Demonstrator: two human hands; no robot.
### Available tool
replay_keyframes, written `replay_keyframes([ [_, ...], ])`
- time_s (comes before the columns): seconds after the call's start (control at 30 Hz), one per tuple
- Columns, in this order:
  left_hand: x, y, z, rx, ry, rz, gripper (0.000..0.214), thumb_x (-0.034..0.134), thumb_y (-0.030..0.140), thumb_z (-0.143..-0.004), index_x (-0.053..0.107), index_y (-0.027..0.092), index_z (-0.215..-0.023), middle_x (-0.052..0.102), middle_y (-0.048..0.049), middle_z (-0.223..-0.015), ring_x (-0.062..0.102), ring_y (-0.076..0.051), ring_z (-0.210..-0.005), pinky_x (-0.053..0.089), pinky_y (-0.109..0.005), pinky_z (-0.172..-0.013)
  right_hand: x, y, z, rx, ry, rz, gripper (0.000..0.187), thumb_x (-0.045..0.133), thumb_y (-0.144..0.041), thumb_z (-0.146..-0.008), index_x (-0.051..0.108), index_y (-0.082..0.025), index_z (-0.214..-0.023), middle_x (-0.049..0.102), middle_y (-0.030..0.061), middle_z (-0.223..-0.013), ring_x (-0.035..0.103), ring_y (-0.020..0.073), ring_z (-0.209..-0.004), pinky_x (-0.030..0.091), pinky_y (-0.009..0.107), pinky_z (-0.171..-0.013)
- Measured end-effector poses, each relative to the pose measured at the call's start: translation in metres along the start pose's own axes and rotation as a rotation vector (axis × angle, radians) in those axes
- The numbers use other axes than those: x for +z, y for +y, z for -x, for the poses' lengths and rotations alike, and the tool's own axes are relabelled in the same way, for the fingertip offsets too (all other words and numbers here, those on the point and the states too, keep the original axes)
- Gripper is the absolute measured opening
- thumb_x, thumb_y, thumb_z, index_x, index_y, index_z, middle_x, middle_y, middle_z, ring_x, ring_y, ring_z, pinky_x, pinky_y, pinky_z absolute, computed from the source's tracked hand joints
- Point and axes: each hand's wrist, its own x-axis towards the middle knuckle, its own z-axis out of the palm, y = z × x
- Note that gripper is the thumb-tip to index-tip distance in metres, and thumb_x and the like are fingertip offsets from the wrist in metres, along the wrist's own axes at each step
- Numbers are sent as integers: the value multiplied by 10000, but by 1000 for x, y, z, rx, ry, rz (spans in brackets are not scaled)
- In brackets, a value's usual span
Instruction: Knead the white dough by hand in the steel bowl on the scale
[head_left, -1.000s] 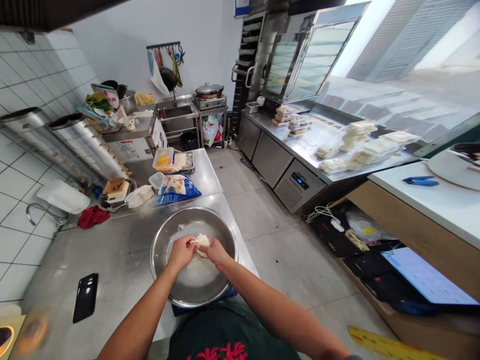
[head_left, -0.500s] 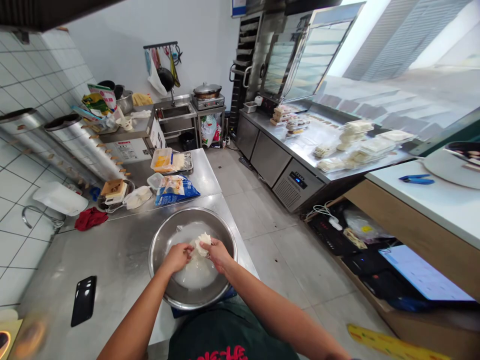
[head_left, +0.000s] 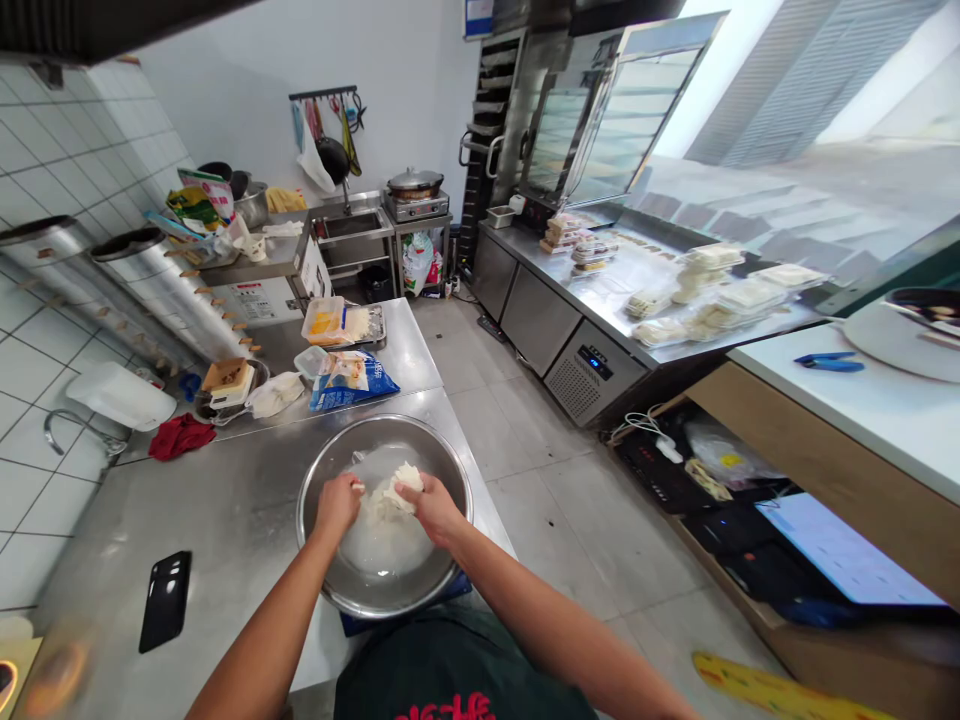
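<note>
Stainless-steel counter [head_left: 225, 500] runs along the tiled wall of a commercial kitchen; from my remote seat I see a wide metal bowl [head_left: 390, 425] standing at its near edge, right in front of the person. Inside the bowl, over a pale film on its floor, lies a lump of white dough [head_left: 386, 492]; the left hand [head_left: 337, 503] is clenched on the lump's left side and the right hand [head_left: 431, 505] grips its right side, so both are closed on it at once. A black phone [head_left: 165, 600] lies flat to the left of the bowl, well apart; a blue bag [head_left: 349, 378] lies just behind the bowl; a red cloth [head_left: 180, 437] sits crumpled near the wall.
</note>
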Motion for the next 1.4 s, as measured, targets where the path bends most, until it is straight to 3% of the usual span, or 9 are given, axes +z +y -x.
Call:
replay_keyframes([
  [0.1, 8, -14, 2, 22, -70, -243, 306, 615, 199, -832, 656, 156, -1132, 702, -167, -1176, 679, -265, -1030, 457, -333, -856, -1, -5, 2, 77, 60, -42, 439, 892, -415, -574, 702, -172, -886, 727, 23, -839, 648, 174, -763, 493, 308, -735],
  [0.23, 14, -13, 10, 130, -226, -221, 191, 552, 186, -861, 725, 187, -943, 751, -128, -1033, 684, -253, -1035, 466, -331, -880, -2, -3, 1, 134, 158, -25, 472, 892, -427, -563, 701, -163, -905, 736, 32, -870, 651, 165, -786, 471, 284, -707],
  [0.4, 6, 11, 16, 107, -241, 375, 365, 504, 476, -936, 686, 213, -1114, 756, -90, -1009, 699, -175, -764, 508, -281, -666, 5, 4, 2, 82, 93, -115, 439, 887, -421, -555, 667, -167, -838, 711, 17, -751, 632, 171, -672, 493, 320, -679],
  [0.53, 4, 32, 22, 202, -207, 641, 343, 658, 451, -826, 683, 199, -1057, 744, -44, -875, 673, -152, -707, 509, -253, -642, 11, 8, 3, 23, 36, -143, 396, 850, -426, -620, 670, -174, -866, 719, 23, -788, 645, 183, -703, 506, 332, -710],
  [0.87, 4, 11, 6, 58, 82, 111, 151, 556, 256, -884, 687, 209, -943, 757, -64, -919, 686, -181, -845, 445, -279, -761, 3, 2, 9, 33, 31, -130, 445, 906, -397, -554, 710, -160, -876, 732, 41, -809, 658, 200, -745, 510, 359, -785],
  [1.07, 13, -14, 5, 53, -141, -214, 209, 656, 178, -776, 687, 163, -982, 729, -159, -1092, 672, -287, -1051, 454, -353, -873, -6, -5, 9, 121, 170, -48, 490, 893, -472, -573, 723, -172, -923, 754, 55, -902, 659, 189, -826, 458, 302, -732],
  [1.17, 14, -5, 9, 128, -263, 2, 175, 543, 239, -877, 709, 187, -887, 754, -104, -967, 702, -217, -929, 486, -297, -788, -7, 0, 5, 106, 209, -21, 507, 886, -500, -569, 714, -165, -909, 749, 42, -869, 640, 159, -760, 425, 280, -683],
  [1.3, 11, 22, 15, 135, -314, 604, 382, 539, 454, -903, 650, 200, -1166, 744, -92, -1026, 698, -169, -760, 521, -272, -644, -1, 7, 3, 55, 121, -86, 481, 872, -511, -580, 686, -160, -852, 721, 23, -746, 622, 159, -662, 447, 297, -660],
  [1.4, 7, 38, 20, 203, -242, 617, 334, 629, 449, -837, 679, 189, -1042, 742, -56, -857, 681, -162, -716, 524, -266, -664, 5, 10, 4, 12, 85, -88, 461, 866, -490, -600, 683, -169, -877, 729, 21, -776, 636, 164, -670, 473, 305, -679],
])
